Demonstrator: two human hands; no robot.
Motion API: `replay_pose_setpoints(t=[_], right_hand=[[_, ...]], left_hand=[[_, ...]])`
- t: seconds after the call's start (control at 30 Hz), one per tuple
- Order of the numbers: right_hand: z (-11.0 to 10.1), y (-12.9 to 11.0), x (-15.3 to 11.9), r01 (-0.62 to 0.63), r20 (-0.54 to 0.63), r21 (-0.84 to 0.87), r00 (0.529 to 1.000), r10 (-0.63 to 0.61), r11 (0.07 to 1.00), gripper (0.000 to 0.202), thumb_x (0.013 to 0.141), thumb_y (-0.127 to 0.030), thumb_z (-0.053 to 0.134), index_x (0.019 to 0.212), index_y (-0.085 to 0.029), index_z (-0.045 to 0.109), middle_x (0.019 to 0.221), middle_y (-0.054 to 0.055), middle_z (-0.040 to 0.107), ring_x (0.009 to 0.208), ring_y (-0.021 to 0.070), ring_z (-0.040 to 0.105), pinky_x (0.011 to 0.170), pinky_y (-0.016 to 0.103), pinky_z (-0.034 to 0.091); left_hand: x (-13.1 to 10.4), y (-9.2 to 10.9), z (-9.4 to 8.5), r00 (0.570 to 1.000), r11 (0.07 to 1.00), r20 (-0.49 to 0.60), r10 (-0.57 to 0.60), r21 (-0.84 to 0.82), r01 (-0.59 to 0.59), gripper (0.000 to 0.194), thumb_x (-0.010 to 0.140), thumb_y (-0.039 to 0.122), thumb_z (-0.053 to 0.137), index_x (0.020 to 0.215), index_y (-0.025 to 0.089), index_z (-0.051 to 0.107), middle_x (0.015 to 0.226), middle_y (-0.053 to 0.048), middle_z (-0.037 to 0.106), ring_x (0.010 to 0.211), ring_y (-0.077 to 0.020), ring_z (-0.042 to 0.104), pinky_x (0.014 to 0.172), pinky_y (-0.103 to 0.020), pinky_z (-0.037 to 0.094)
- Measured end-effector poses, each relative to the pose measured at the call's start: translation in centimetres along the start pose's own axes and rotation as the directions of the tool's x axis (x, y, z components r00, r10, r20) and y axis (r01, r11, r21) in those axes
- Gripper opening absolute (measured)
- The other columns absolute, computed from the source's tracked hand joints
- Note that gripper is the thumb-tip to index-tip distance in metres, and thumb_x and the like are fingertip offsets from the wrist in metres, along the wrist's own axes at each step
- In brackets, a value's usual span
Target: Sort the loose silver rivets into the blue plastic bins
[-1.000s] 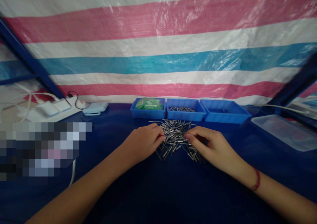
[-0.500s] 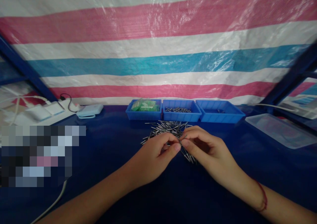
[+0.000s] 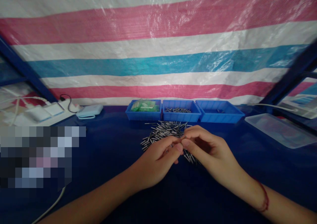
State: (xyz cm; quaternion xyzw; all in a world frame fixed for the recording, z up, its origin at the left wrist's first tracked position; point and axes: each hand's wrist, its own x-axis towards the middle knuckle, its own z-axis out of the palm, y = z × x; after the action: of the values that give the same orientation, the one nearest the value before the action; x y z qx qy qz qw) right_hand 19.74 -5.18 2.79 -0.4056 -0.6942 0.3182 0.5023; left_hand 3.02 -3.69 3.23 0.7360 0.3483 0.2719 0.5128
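My left hand (image 3: pixel 160 159) and my right hand (image 3: pixel 210 148) meet at the fingertips, each closed in a pinch. A tiny bit of something thin shows between them; the fingers hide the rest, so its kind does not show. Just behind and under the hands lies a pile of thin metal rods (image 3: pixel 163 129), silver and dark, loose on the blue tabletop (image 3: pixel 119 141). Some rods stick out below the fingertips. The wrist of my right arm wears a red cord bracelet (image 3: pixel 264 196).
Three blue bins line the back: one with green packets (image 3: pixel 145 105), one with small metal pieces (image 3: pixel 178 110), one with a few small pieces (image 3: pixel 220 111). A clear plastic lid (image 3: pixel 279 130) lies right. Left are a power strip (image 3: pixel 47 113) and a light-blue device (image 3: pixel 90 111).
My left fingers have curled in more and moved slightly right, closer against my right fingertips. The thin piece between them is now more covered. The pile and bins look the same.
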Motion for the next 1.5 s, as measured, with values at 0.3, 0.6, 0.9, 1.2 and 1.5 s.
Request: replay_pose_setpoints(t=[0.3, 0.6, 0.9, 1.2, 1.5], right_hand=[[-0.1, 0.2, -0.2, 0.051, -0.016, -0.078, 0.999, -0.052, 0.996, 0.006, 0.083, -0.023, 0.058, 0.086, -0.024, 0.063, 0.085, 0.001, 0.059, 0.077, 0.0122, 0.057, 0.059, 0.023, 0.045], [-0.2, 0.7, 0.0, 0.0, -0.024, -0.086, 1.0, -0.002, 0.996, 0.004, 0.083, -0.025, 0.057, 0.085, -0.023, 0.059, 0.081, 0.0, 0.055, 0.059, 0.0092, 0.051, 0.049, 0.023, 0.041], [-1.6, 0.9, 0.9, 0.092, 0.006, -0.373, 0.995, -0.097, 0.923, 0.013, 0.086, -0.028, 0.051, 0.082, -0.021, 0.061, 0.078, 0.002, 0.061, 0.067, 0.0138, 0.057, 0.059, 0.027, 0.045], [-10.8, 5.2, 4.5, -0.213, -0.297, -0.91, 0.933, -0.202, 0.355, 0.023, 0.082, -0.031, 0.05, 0.086, -0.016, 0.066, 0.072, 0.008, 0.064, 0.063, 0.0204, 0.058, 0.055, 0.031, 0.039], [-9.5, 4.7, 4.2, -0.103, -0.185, -0.874, 0.974, -0.131, 0.474, 0.024, 0.083, -0.034, 0.05, 0.089, -0.016, 0.064, 0.074, 0.006, 0.062, 0.06, 0.0175, 0.056, 0.058, 0.031, 0.043]], left_hand=[[0.1, -0.2, 0.2, 0.993, 0.997, -0.109, 0.046, 0.061, -0.039, 0.015, 0.088, 0.031, 0.047, 0.09, 0.017, 0.053, 0.068, 0.004, 0.05, 0.056, -0.0079, 0.044, 0.053, -0.021, 0.034], [0.1, -0.2, 0.0, 0.947, 0.979, -0.299, 0.119, 0.192, -0.062, 0.008, 0.083, 0.022, 0.054, 0.089, 0.017, 0.056, 0.081, 0.001, 0.059, 0.069, -0.0111, 0.054, 0.064, -0.024, 0.042], [0.1, -0.1, -0.3, 0.941, 0.971, -0.305, 0.143, 0.226, -0.074, 0.022, 0.084, 0.029, 0.054, 0.103, 0.019, 0.052, 0.085, 0.0, 0.059, 0.069, -0.0112, 0.055, 0.063, -0.025, 0.044], [0.1, -0.3, -0.5, 0.959, 0.933, -0.22, 0.18, 0.347, -0.096, 0.029, 0.085, 0.024, 0.049, 0.113, 0.018, 0.047, 0.087, -0.001, 0.061, 0.069, -0.0112, 0.055, 0.063, -0.026, 0.045], [0.0, 0.2, -2.0, 0.964, 0.826, -0.199, 0.173, 0.563, -0.032, 0.019, 0.085, 0.019, 0.046, 0.1, 0.019, 0.058, 0.087, -0.001, 0.062, 0.065, -0.0105, 0.054, 0.063, -0.025, 0.043]])
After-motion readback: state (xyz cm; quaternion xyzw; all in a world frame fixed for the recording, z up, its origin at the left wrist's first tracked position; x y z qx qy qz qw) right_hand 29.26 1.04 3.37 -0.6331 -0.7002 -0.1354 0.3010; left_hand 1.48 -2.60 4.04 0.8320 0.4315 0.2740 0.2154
